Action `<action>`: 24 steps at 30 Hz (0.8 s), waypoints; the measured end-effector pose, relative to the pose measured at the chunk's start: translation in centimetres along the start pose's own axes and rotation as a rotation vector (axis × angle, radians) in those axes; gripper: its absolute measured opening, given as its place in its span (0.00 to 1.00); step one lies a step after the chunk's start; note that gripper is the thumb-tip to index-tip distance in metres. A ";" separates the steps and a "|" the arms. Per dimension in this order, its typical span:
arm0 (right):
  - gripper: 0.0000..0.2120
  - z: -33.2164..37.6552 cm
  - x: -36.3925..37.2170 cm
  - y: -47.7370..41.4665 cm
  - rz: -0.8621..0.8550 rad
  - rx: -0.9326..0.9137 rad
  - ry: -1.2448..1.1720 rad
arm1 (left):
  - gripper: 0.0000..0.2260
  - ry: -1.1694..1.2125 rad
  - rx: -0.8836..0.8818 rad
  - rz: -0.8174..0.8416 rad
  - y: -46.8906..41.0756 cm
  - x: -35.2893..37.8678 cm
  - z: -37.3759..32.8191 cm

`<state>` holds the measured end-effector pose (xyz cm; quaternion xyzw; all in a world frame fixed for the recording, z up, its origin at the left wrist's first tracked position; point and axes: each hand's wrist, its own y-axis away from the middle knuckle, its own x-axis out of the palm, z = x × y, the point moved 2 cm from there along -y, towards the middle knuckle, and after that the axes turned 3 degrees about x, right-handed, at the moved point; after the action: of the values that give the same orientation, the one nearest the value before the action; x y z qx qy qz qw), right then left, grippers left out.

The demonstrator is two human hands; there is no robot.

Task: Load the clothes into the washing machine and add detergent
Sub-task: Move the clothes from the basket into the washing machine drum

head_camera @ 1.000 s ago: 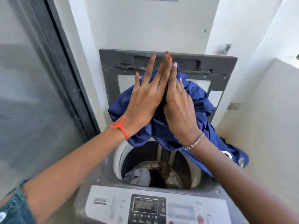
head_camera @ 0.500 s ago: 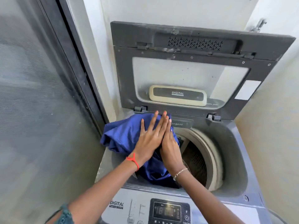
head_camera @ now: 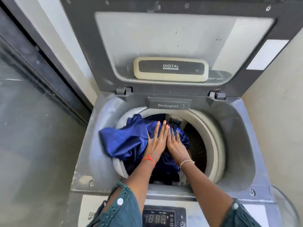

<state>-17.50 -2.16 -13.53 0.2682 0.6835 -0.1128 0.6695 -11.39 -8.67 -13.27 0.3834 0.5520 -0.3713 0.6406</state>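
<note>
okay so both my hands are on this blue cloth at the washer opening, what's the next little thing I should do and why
Probably sweep the left hand outward and tuck the loose fold in. The blue cloth is only partly inside the drum: a bunch of it drapes over the left rim, while both flat hands, the right hand too, press on the part already over the opening. The Detergent drawer looks closed, so that comes later.

A deep blue garment [head_camera: 131,141] of shiny, creased cloth is bunched at the mouth of the washing machine [head_camera: 242,145] — part of it is spilled leftward over the drum rim, the rest is sunk into the drum. The machine's lid [head_camera: 172,38] is raised upright at the back. A closed drawer marked "Detergent" [head_camera: 168,105] is set just behind the drum opening.
</note>
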 end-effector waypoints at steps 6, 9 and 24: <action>0.36 -1.9 5.3 -0.9 0.358 0.055 -0.231 | 0.36 0.151 -0.010 0.202 -0.3 5.0 -0.7; 0.46 -2.1 5.5 -1.0 0.370 0.090 -0.280 | 0.48 0.077 0.032 0.283 -0.3 5.5 -0.3; 0.42 -7.2 -7.6 4.8 -0.010 0.196 -0.428 | 0.50 0.261 0.274 -0.177 -1.1 -7.4 -5.4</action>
<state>-21.49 3.89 -4.56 0.2983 0.5130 -0.2363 0.7694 -15.54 -3.91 -6.57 0.4617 0.6063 -0.4450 0.4703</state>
